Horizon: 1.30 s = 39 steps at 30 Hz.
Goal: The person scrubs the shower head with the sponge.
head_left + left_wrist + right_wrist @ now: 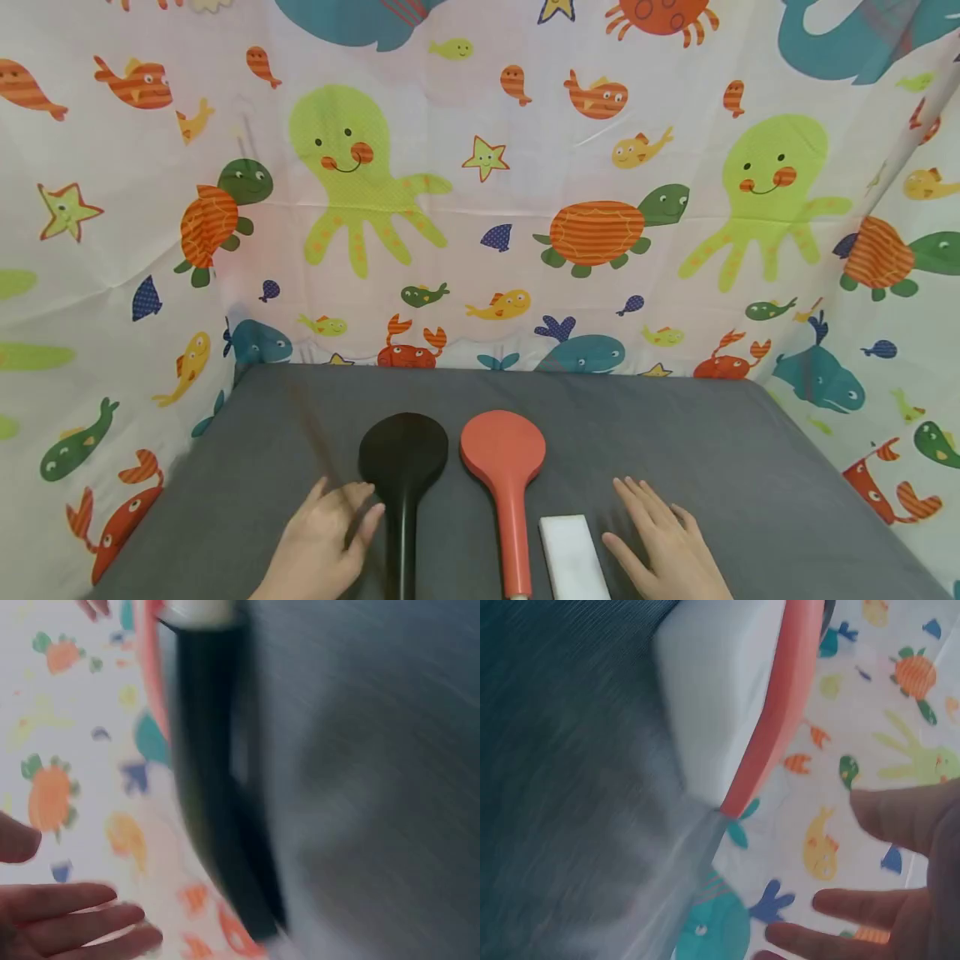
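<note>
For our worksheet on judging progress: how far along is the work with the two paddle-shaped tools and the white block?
Done: nothing visibly; the black paddle, red paddle and white block lie side by side on the grey table. In hand: the left hand reaches open beside the black handle; the right hand lies flat beside the block. Left: every pick-up.
</note>
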Available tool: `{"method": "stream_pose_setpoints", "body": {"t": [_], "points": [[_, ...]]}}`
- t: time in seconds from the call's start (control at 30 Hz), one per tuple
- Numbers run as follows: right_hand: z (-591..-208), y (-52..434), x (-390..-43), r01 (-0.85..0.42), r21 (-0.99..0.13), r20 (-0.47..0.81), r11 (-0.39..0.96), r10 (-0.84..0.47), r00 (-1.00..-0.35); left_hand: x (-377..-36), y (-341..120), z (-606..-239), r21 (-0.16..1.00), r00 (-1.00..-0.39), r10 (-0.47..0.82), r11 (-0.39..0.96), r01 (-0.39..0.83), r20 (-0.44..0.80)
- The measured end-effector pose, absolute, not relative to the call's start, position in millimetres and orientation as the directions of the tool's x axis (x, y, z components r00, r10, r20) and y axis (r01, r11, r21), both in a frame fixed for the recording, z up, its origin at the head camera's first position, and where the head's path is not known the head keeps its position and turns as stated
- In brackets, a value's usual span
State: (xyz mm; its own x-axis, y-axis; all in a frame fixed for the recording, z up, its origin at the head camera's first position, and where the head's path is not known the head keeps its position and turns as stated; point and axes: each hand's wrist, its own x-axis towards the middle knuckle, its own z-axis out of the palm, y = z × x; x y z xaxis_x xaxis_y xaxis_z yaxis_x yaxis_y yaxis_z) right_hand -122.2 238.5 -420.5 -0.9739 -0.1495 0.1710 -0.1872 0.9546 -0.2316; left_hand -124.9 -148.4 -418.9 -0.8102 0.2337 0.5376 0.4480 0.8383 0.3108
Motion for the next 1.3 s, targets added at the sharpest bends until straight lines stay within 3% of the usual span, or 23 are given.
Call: {"method": "stream_pose_setpoints", "body": {"t": [0.07,0.1,0.2,0.37,0.5,0.7,0.9,1.07,1.17,1.23,1.3], "points": [[-419.4,230.9,-122.3,-0.202,-0.251,0.196,0.947,-0.155,-0.968,-129.7,-130.1,-418.9,0.318,-0.723,0.254,0.77,0.553,0.642],[-419.5,227.1,-122.6,-0.209,-0.263,0.203,0.942,-0.158,-0.966,-132.4,-120.2,-418.9,0.347,-0.713,0.263,0.732,0.586,0.65],[-422.1,215.8,-124.2,-0.214,-0.29,0.172,0.933,-0.169,-0.971,-139.8,-91.6,-422.2,0.504,-0.78,0.308,0.623,0.598,0.544],[-434.6,202.8,-124.7,-0.229,-0.302,0.109,0.925,-0.205,-0.973,-151.7,-52.0,-431.3,0.693,-0.888,0.391,0.57,0.441,0.244],[-444.7,197.7,-122.6,-0.233,-0.276,0.105,0.932,-0.212,-0.972,-159.0,-26.0,-440.3,0.738,-0.92,0.35,0.573,0.358,0.175],[-450.6,193.7,-116.4,-0.217,-0.265,0.047,0.939,-0.213,-0.976,-161.6,-1.2,-452.0,0.869,-0.98,0.194,0.478,0.128,0.038],[-451.7,189.6,-113.2,-0.194,-0.309,0.009,0.931,-0.201,-0.979,-163.8,6.2,-453.2,0.954,-0.986,0.093,0.282,-0.105,-0.136],[-448.7,186.1,-116.3,-0.163,-0.353,-0.029,0.921,-0.185,-0.982,-167.7,1.8,-451.3,0.967,-0.968,0.11,0.146,-0.208,-0.224],[-444.3,186.0,-114.4,-0.167,-0.371,0.044,0.913,-0.163,-0.986,-166.6,-3.1,-451.8,0.967,-0.956,0.154,0.092,-0.239,-0.251],[-439.7,187.1,-113.1,-0.234,-0.368,0.185,0.9,-0.175,-0.967,-164.3,-6.9,-451.9,0.968,-0.95,0.184,0.072,-0.241,-0.251],[-433.9,188.5,-113.5,-0.359,-0.323,0.37,0.876,-0.232,-0.899,-160.7,-10.6,-451.3,0.976,-0.954,0.208,0.065,-0.206,-0.216]]}}
